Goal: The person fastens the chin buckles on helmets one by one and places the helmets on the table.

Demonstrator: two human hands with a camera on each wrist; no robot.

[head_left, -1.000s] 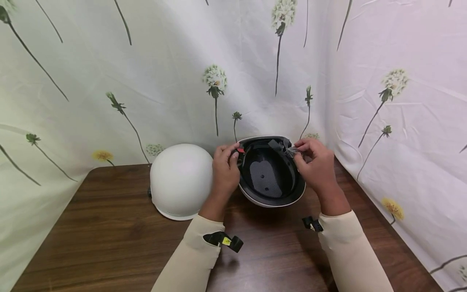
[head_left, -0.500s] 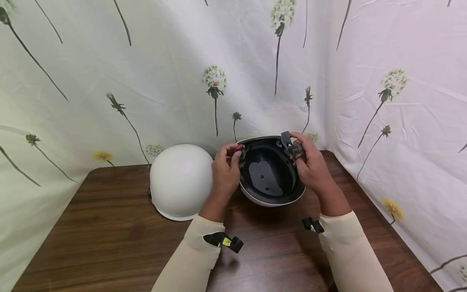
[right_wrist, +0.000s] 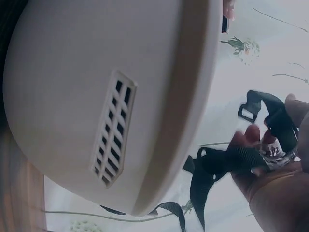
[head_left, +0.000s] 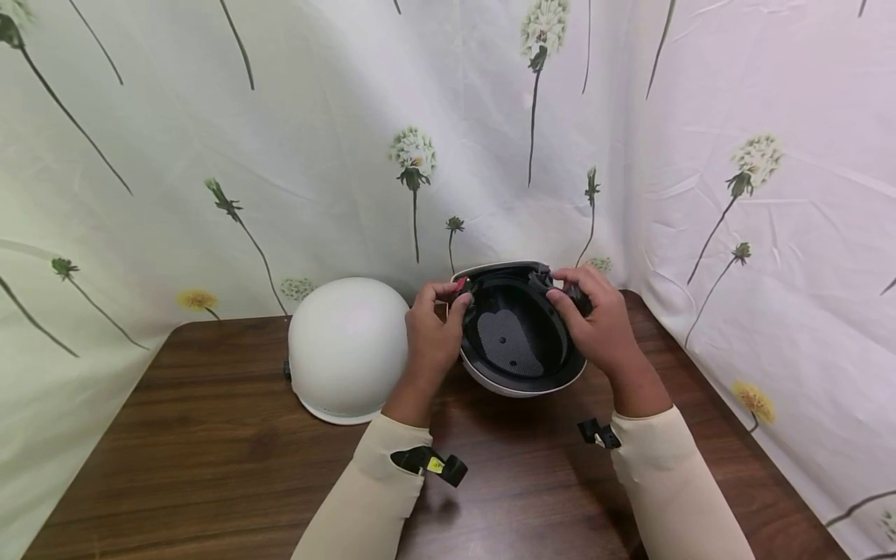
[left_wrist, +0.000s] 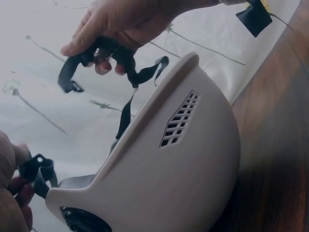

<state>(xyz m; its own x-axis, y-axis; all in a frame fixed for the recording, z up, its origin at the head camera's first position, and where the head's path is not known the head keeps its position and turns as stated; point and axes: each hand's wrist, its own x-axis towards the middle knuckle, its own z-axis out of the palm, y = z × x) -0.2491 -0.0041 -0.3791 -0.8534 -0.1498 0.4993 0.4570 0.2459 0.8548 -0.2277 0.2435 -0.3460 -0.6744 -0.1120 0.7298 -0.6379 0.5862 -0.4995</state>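
A white helmet (head_left: 523, 391) lies upside down on the table, its black padded inside facing up. At its left rim my left hand (head_left: 432, 330) pinches a buckle (left_wrist: 32, 166) on a short strap; a red part shows by the fingertips in the head view. On the other side my right hand (head_left: 602, 323) grips the black chin strap (right_wrist: 227, 159) above the rim. A loose strap end with a plastic slider (right_wrist: 247, 112) sticks out of those fingers, and something clear and shiny (right_wrist: 273, 150) lies within the grip. The palm covers part of the strap.
A second white helmet (head_left: 348, 346) sits dome up, close to the left hand. Both stand on a dark wooden table (head_left: 210, 435). A white flowered cloth (head_left: 336, 155) hangs behind and along the right side. Wrist cameras (head_left: 434, 464) stick out from both sleeves.
The right fingers have shifted along the strap; its end stood up half a second ago and now lies lower under the thumb. My left hand has stayed at the buckle, with little movement.
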